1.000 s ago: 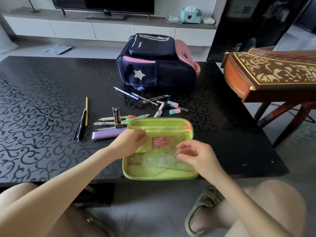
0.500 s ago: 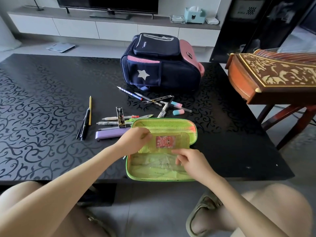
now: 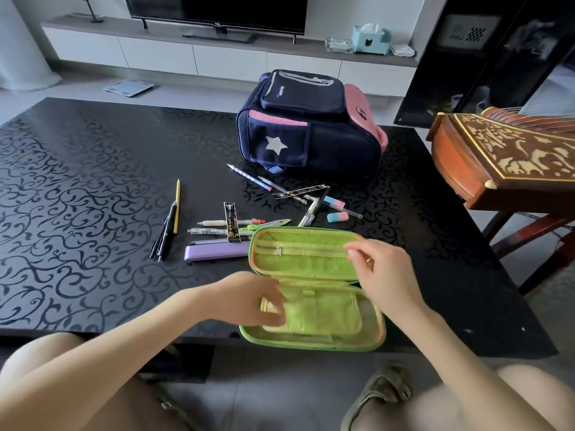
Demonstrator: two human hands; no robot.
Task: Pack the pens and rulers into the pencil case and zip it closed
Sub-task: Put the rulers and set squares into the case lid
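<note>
The green pencil case [image 3: 311, 345] lies open at the table's front edge, its mesh-pocket lid [image 3: 305, 255] folded back. My left hand [image 3: 252, 300] grips the left end of the green inner flap [image 3: 326, 312], which lies over the lower half. My right hand [image 3: 385, 275] hovers over the case's right side by the hinge, fingers loosely curled and holding nothing. Loose on the table behind the case are black pens [image 3: 163, 234], a yellow pencil [image 3: 177, 209], white pens [image 3: 217, 223], a blue pencil [image 3: 249, 177] and a black ruler-like strip [image 3: 300, 191].
A purple box [image 3: 214, 253] and a black refill pack [image 3: 231, 222] lie left of the lid; erasers [image 3: 338, 217] lie behind it. A navy and pink backpack [image 3: 308, 135] stands farther back. A wooden stringed instrument [image 3: 504, 150] juts in at the right. My knees are below the table edge [image 3: 124, 332].
The clear divider with the red sticker has been turned down, so the mesh lid pocket now shows. My right hand rose from the lower half to the right of the hinge.
</note>
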